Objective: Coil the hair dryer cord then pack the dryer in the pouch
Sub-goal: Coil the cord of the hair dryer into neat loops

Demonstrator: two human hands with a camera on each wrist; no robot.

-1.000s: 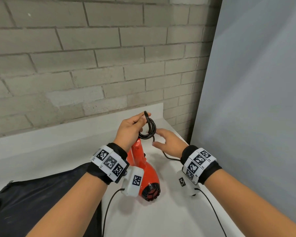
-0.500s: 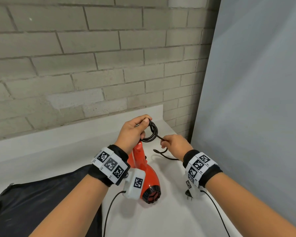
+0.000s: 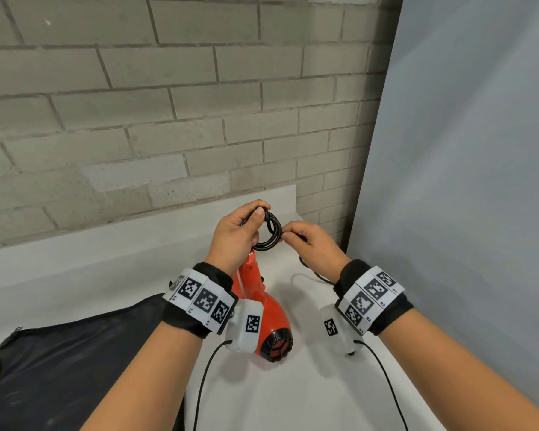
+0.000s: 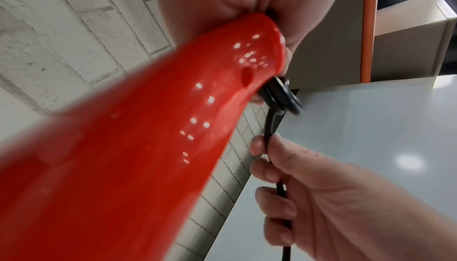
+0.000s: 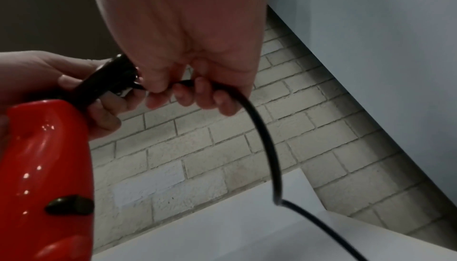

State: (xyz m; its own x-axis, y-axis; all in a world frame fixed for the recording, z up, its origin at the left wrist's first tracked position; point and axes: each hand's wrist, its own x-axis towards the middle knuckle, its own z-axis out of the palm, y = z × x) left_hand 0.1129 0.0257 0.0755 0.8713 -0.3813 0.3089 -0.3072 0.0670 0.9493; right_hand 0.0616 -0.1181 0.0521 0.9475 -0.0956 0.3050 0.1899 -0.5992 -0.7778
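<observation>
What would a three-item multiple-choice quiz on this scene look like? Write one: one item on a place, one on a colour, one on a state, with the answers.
1. Where does the black pouch lie on the white counter?
A. at the person's left, near the left forearm
B. against the grey panel at the right
C. on top of the hair dryer

2. What colour is the hair dryer?
A. blue
B. red
C. white

3. What is the right hand doing?
A. lying flat on the counter
B. gripping the pouch
C. holding the loose cord

Answers: 1 A, the pouch shows at lower left in the head view. 2 B, its body is glossy red. 3 C, its fingers curl round the cord beside the coil held by the left hand.
</observation>
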